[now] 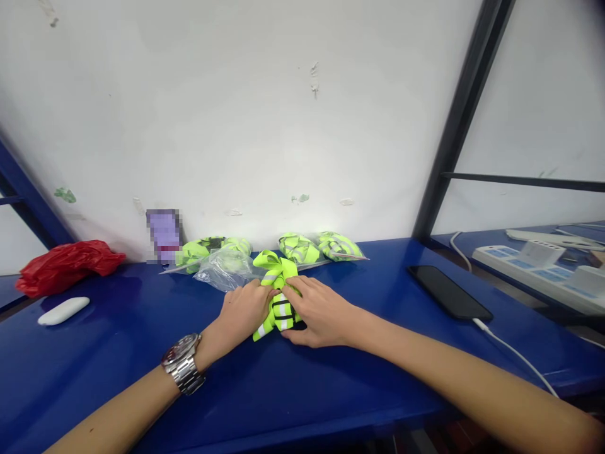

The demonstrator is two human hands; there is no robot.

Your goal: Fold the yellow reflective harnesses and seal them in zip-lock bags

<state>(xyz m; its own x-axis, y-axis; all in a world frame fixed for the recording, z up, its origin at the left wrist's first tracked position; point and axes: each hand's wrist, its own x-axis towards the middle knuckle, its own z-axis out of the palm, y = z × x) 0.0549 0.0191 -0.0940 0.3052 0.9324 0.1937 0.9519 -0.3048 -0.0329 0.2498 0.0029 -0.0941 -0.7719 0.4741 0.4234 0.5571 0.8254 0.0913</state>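
A bundle of neon-yellow reflective strap (282, 309) with silver stripes and black parts rests on the blue desk (302, 384) in front of me. My left hand (248, 309) grips its left side, fingers curled in. On the other side my right hand (324, 310) is closed around it, thumb low near the desk. Above the hands a loop of the strap sticks up, and one striped end hangs out at the lower left. Parts of the bundle are hidden under my fingers. Just behind my left hand lies a crumpled clear plastic bag (224, 268).
Bagged neon-yellow bundles (299, 248) lie along the wall. To the left are a red plastic bag (70, 265), a white case (63, 311) and a blurred purple item (165, 234). A black phone (449, 292) on a cable and a power strip (534, 271) are at right.
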